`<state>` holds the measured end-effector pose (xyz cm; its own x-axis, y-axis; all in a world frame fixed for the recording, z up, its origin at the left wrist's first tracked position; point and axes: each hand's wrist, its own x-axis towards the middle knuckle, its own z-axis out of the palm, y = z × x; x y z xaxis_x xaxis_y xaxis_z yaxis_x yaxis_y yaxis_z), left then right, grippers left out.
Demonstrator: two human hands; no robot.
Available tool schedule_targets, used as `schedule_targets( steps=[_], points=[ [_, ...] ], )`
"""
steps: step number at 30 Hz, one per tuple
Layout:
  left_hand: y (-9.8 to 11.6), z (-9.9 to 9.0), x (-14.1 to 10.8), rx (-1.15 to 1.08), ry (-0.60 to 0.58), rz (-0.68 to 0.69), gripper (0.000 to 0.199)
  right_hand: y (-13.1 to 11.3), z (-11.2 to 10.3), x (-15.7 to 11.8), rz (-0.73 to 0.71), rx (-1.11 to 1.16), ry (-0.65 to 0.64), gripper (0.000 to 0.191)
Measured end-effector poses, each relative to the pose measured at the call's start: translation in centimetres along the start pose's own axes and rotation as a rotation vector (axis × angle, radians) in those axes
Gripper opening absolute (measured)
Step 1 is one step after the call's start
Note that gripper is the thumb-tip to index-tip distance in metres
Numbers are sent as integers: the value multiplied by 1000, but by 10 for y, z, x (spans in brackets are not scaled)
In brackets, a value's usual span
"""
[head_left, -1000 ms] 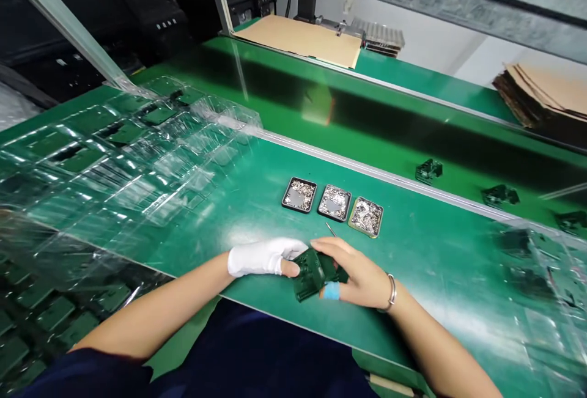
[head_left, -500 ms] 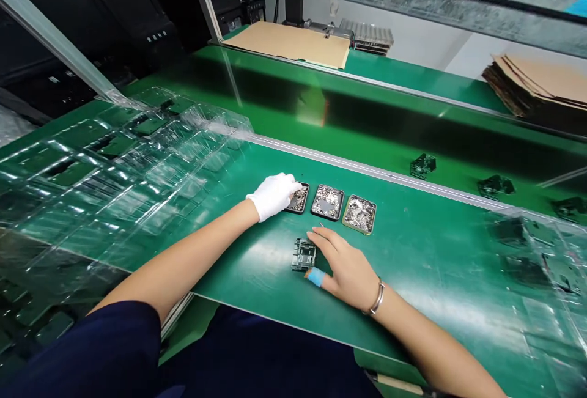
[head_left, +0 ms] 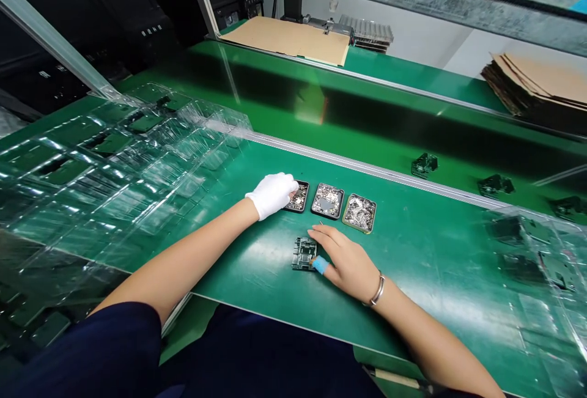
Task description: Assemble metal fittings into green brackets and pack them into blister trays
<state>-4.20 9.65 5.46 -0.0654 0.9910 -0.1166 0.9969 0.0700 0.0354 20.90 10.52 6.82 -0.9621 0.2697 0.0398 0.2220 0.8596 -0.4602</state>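
My left hand (head_left: 271, 195), in a white glove with the fingertips uncovered, reaches to the left small tray (head_left: 300, 197) of tiny metal parts. Its fingers are closed together at the tray's left side; whatever they pinch is too small to make out. Below the trays, a dark and clear plastic part (head_left: 303, 254) lies on the green table. My right hand (head_left: 351, 261) holds this part at its right edge, index finger at the upper corner and blue-wrapped thumb lower down. A thin metal tip (head_left: 321, 223) shows just beyond the index finger; the rest is hidden.
Two more small trays, a middle one (head_left: 328, 201) and a right one (head_left: 360, 213), hold shiny metal pieces. Clear blister trays (head_left: 174, 153) cover the table's left; another (head_left: 541, 300) lies at right. A metal rail (head_left: 330, 159) and upright green panel (head_left: 367, 123) run behind.
My right thumb has moved up and inward against the plastic part's right edge. My left hand stays at the left tray, its fingers shifting only slightly.
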Motion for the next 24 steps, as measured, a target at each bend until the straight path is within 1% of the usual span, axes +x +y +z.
schedule_targets(
  steps=[4,9,12,16,21,24],
  points=[
    [-2,0,2,-18,46,-29,31,1,-1,1,-17,2,-7,48],
    [2,4,7,-35,10,-2,26,2,-1,2,-15,7,-7,48],
    [4,6,9,-27,13,-12,23,3,0,3,-18,12,-7,49],
    [4,5,5,-18,52,-27,27,4,0,3,-23,18,5,50],
    [6,6,3,-17,50,7,22,4,-1,5,-14,22,0,46],
    [6,4,3,-16,72,-11,25,4,-2,4,-14,28,4,44]
  ],
)
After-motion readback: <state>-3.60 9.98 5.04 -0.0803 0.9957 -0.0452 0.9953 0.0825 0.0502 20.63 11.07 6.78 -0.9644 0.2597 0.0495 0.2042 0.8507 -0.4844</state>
